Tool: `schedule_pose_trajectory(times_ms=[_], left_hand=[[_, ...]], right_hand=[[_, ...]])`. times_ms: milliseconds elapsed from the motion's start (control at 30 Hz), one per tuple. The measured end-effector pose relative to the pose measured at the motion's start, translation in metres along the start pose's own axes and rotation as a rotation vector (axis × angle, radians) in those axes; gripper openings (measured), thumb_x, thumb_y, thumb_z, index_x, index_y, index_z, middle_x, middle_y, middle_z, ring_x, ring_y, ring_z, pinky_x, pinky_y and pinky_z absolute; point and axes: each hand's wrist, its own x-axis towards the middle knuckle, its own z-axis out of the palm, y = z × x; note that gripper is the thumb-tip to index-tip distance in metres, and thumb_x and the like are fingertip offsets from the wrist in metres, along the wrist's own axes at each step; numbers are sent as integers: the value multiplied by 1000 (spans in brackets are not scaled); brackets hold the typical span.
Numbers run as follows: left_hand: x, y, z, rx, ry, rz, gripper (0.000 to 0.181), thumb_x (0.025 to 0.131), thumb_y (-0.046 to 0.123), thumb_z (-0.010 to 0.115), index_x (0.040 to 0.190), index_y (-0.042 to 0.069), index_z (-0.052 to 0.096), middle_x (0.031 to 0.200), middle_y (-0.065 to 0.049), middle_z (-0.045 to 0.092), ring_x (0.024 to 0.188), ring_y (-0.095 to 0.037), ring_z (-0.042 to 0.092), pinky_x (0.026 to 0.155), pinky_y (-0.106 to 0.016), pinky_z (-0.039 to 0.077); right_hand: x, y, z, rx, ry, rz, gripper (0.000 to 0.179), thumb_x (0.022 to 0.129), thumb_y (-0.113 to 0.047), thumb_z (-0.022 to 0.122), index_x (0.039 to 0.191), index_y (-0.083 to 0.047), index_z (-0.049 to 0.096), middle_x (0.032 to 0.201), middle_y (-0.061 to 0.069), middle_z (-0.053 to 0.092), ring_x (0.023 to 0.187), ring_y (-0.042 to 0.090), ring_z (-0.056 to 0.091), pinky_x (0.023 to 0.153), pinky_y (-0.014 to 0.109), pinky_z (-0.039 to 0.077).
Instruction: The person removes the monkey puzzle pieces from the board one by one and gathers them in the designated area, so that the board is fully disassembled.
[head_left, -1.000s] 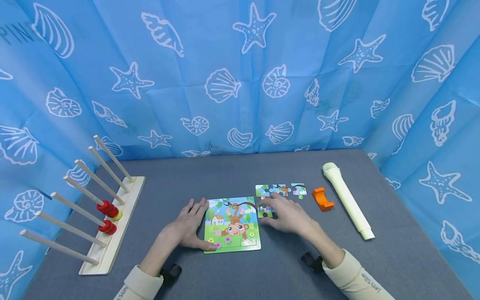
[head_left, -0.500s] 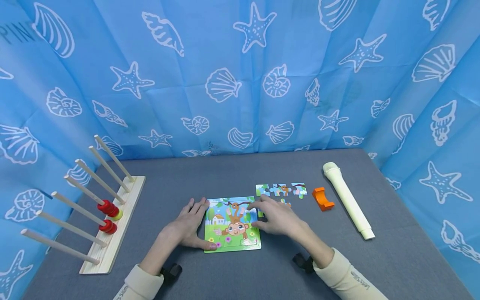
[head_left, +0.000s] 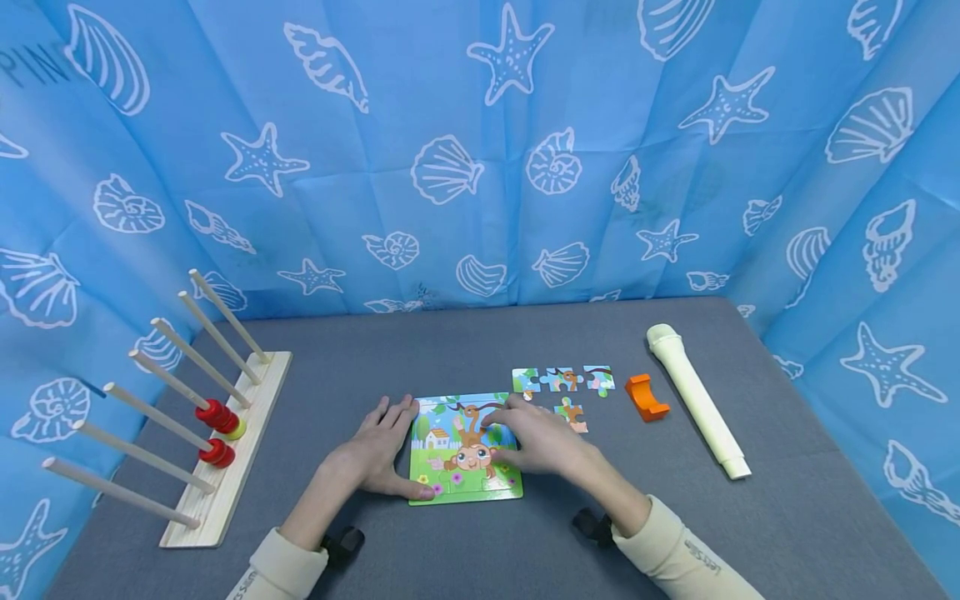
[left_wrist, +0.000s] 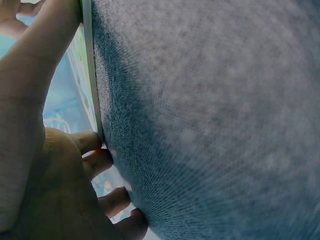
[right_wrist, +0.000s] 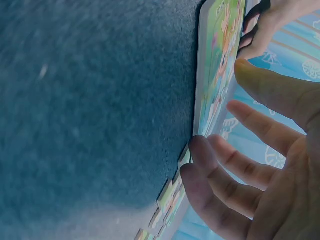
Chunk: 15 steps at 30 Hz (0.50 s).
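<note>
The puzzle board (head_left: 459, 479) lies flat on the grey tabletop, with a monkey hanging from a branch in its picture. My left hand (head_left: 375, 458) is spread along its left side, the thumb over the near left corner. In the left wrist view, the other fingertips (left_wrist: 102, 160) rest down by the board's edge. Over the right part of the picture is my right hand (head_left: 551, 442), relaxed, its thumb (right_wrist: 260, 82) and index finger apart with nothing seen between them. A loose puzzle piece (head_left: 572, 415) shows beside that hand; more pieces (right_wrist: 165, 195) lie under its fingers in the right wrist view.
Behind my right hand are a few puzzle pieces (head_left: 597, 380) in a row. An orange arch block (head_left: 645, 400) and a cream toy microphone (head_left: 693, 396) lie to the right. At left stands a wooden peg rack (head_left: 258, 433) with red and yellow rings. A blue curtain (head_left: 480, 167) hangs behind.
My right hand has moved left from above the loose pieces to over the board's right part. One loose piece is uncovered; another near the board is now hidden. My left hand stays put.
</note>
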Motion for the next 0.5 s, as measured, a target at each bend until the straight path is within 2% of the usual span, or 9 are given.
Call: schedule_pose_trajectory(times_ms=[267, 500], left_hand=[[0, 1, -1, 1, -1, 2, 134, 69, 71, 83, 165, 6, 13, 172, -17, 15, 158, -48, 11, 123, -66, 26], [-1, 0, -1, 4, -3, 4, 134, 70, 70, 82, 165, 6, 13, 172, -17, 15, 158, -48, 11, 123, -66, 25]], right_hand=[[3, -6, 4, -12, -19, 50, 40, 89, -24, 81, 127, -17, 72, 113, 8, 59, 78, 17, 52, 64, 35, 44], [6, -8, 7, -10, -43, 80, 45, 87, -22, 83, 130, -19, 71, 119, 9, 59, 85, 17, 54, 62, 34, 45]])
